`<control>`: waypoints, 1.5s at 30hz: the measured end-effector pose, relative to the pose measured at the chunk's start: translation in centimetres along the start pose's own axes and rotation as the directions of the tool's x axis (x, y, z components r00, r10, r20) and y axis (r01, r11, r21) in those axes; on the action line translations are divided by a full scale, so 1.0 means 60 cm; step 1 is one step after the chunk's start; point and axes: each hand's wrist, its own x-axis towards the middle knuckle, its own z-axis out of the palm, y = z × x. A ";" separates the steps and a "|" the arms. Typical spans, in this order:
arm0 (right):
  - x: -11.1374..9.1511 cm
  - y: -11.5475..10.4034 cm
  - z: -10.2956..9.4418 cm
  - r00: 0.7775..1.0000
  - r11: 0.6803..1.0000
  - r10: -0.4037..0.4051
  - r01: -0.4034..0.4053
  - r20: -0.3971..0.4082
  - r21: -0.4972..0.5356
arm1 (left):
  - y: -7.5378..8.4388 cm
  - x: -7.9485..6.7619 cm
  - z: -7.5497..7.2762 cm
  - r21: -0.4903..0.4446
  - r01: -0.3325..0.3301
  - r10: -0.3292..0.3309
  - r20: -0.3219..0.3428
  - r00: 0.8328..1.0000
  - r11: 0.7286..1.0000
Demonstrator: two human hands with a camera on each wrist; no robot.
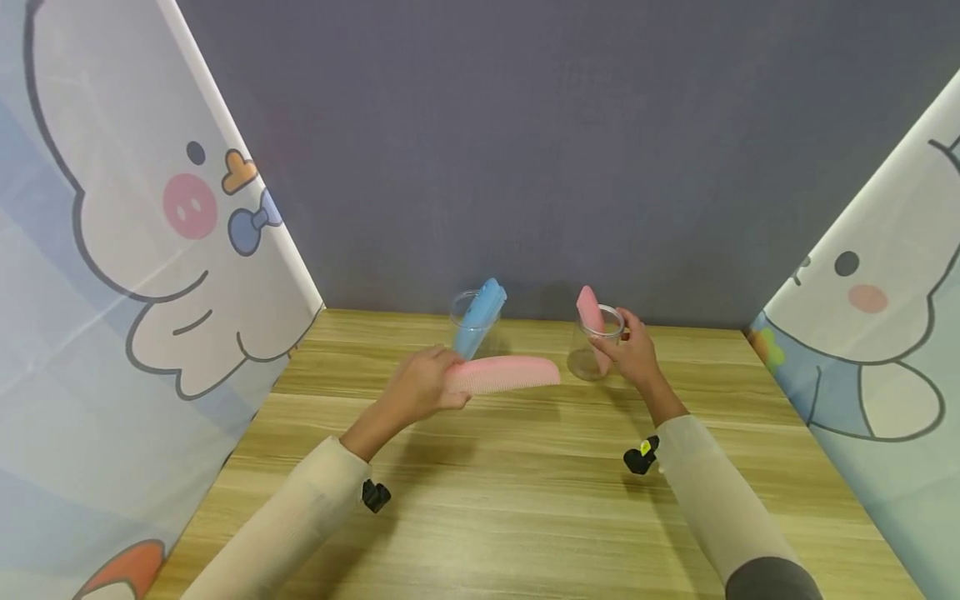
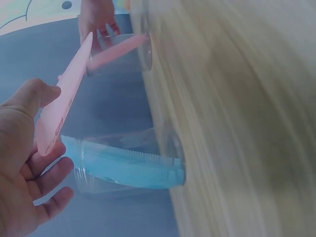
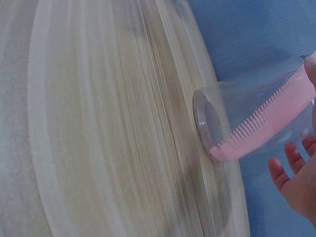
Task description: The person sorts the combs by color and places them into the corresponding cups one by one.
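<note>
My left hand point(image 1: 423, 387) pinches one end of a pink comb point(image 1: 510, 373), thumb on one face, teeth facing down, held above the table. Behind it a clear cup point(image 1: 453, 315) holds a blue comb point(image 1: 483, 307) that leans with its top above the rim. The left hand's other fingers spread loosely near that cup's mouth in the left wrist view. My right hand point(image 1: 633, 354) grips a second clear cup point(image 1: 579, 363) near its rim. A second pink comb point(image 3: 269, 121) slants inside it, its lower end at the cup's bottom.
Both cups stand near the back edge of the wooden table point(image 1: 480, 517), in front of a dark grey panel point(image 1: 480, 150). Cloth panels with cartoon prints flank the table, one on the left point(image 1: 112, 333) and one on the right point(image 1: 892, 333).
</note>
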 end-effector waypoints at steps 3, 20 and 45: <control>0.001 0.000 0.000 1.000 1.000 0.007 -0.007 0.007 0.001 | 0.003 0.016 0.000 0.018 0.010 -0.010 0.017 1.000 1.000; -0.001 0.002 0.000 1.000 1.000 0.005 -0.005 0.003 -0.002 | 0.021 0.100 0.003 0.057 0.059 -0.063 0.061 0.996 0.997; -0.001 0.001 0.001 1.000 1.000 0.003 -0.003 0.011 -0.006 | 0.051 0.202 0.018 0.138 0.106 -0.122 0.113 0.986 0.985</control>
